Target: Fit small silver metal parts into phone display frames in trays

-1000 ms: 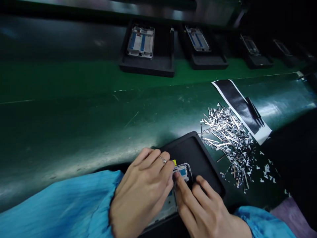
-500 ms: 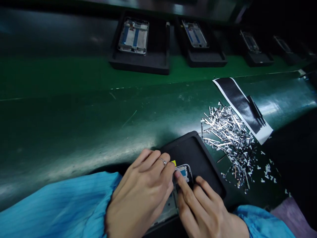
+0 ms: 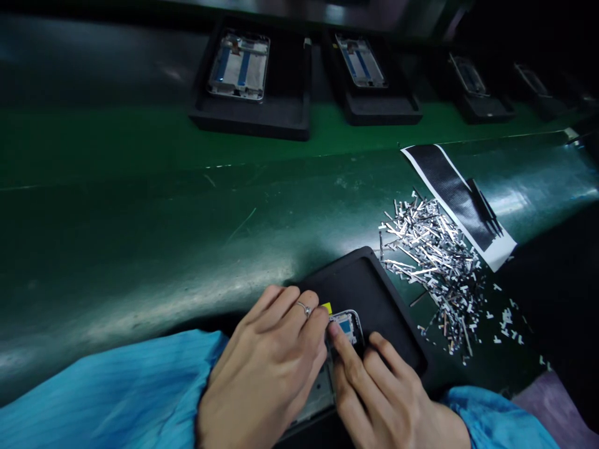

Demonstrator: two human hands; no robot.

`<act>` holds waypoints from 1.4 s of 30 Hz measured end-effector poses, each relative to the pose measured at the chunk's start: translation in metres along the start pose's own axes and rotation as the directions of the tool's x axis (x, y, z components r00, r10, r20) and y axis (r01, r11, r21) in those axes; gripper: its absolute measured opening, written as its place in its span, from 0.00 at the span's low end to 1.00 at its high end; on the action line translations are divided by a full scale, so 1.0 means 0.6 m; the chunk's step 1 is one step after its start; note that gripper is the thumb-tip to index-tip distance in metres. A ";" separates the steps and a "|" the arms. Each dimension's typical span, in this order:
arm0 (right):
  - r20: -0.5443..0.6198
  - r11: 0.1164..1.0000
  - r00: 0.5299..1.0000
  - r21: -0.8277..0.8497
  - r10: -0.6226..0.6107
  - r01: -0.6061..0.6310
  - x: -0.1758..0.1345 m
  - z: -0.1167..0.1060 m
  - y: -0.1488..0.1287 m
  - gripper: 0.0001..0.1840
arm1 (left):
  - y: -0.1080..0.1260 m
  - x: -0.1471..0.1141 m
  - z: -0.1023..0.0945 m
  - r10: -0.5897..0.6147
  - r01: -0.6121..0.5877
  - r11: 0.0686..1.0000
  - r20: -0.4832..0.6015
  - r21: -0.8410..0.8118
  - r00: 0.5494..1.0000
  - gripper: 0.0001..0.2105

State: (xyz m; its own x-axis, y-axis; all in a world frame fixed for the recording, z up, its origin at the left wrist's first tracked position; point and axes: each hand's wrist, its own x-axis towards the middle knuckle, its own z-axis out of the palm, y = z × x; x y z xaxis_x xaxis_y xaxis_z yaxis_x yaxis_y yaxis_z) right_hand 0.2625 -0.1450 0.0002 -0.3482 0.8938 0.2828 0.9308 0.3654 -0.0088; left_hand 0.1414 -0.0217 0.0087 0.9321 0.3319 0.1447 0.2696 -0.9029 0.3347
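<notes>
Near the bottom centre, a silver-edged phone frame [image 3: 345, 325] with a blue patch inside lies in a black tray [image 3: 393, 293]. My left hand [image 3: 271, 355], wearing a ring, is closed over the frame's left side, its fingertips bent together at the upper edge; what they pinch is hidden. A small yellow tab [image 3: 327, 308] sticks out beside those fingertips. My right hand [image 3: 379, 386] grips the frame's right side, its index fingertip pressed on the inside close to the left fingers. Both hands cover most of the frame.
Right of the tray lies a heap of small black and white strips [image 3: 435, 262]. Beyond it rests a white-edged sheet with black strips [image 3: 458, 193]. Along the back of the green bench [image 3: 163, 206] stand several black trays [image 3: 253, 125] with phone frames [image 3: 241, 65] in them.
The row of trays at the back has shifted slightly to the left. My hands keep nearly the same place on the phone frame.
</notes>
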 end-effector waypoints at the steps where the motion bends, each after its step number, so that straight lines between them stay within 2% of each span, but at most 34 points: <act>1: 0.004 1.000 1.000 0.004 0.001 -0.001 0.000 0.000 0.000 0.17 | 0.000 0.001 0.000 0.001 -0.001 1.000 0.002 0.006 1.000 0.13; 9: 0.037 1.000 0.999 -0.025 -0.013 0.014 0.003 -0.005 0.000 0.18 | 0.002 0.017 -0.004 0.036 -0.035 0.998 -0.016 0.050 0.999 0.15; 15: 0.006 1.000 1.000 -0.007 0.005 -0.005 0.004 -0.003 0.000 0.19 | 0.006 0.029 -0.012 0.033 -0.032 0.996 -0.015 0.077 0.999 0.15; 25: -0.036 1.000 0.999 0.025 0.007 -0.006 -0.005 0.001 -0.004 0.17 | 0.009 0.027 -0.013 -0.018 0.018 1.000 -0.015 0.008 1.000 0.17; 30: -0.055 1.000 0.998 0.015 -0.012 0.013 -0.006 0.004 -0.003 0.17 | 0.002 0.024 -0.012 -0.013 0.014 0.999 0.019 -0.049 1.000 0.15; 35: -0.043 0.999 0.998 0.002 -0.034 0.034 -0.006 0.001 0.001 0.17 | 0.001 0.022 -0.006 -0.063 0.066 0.995 0.038 -0.074 0.997 0.14; 42: -0.046 1.000 0.999 0.004 -0.024 0.024 -0.006 0.005 -0.002 0.17 | 0.000 0.023 -0.011 -0.027 0.030 0.996 0.041 -0.078 0.999 0.12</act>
State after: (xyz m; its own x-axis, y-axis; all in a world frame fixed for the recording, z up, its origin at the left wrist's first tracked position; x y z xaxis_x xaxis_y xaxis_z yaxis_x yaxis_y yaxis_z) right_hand 0.2623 -0.1479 -0.0034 -0.3648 0.8718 0.3270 0.9217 0.3879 -0.0060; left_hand 0.1524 -0.0156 0.0171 0.9335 0.3451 0.0975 0.2781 -0.8684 0.4105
